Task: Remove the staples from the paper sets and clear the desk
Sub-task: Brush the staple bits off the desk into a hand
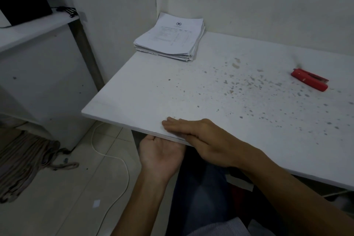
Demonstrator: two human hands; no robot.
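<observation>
right hand (197, 132) flat on desk (239, 105) edge, fingers together | left hand (160, 154) cupped below edge, palm up, fingers loosely apart | paper stack (170, 38) far corner | red stapler (310, 80) right

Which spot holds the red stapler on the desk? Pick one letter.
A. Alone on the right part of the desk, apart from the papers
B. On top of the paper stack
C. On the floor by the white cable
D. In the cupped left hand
A: the red stapler lies by itself on the right part of the desk, well apart from the paper stack in the far corner.
</observation>
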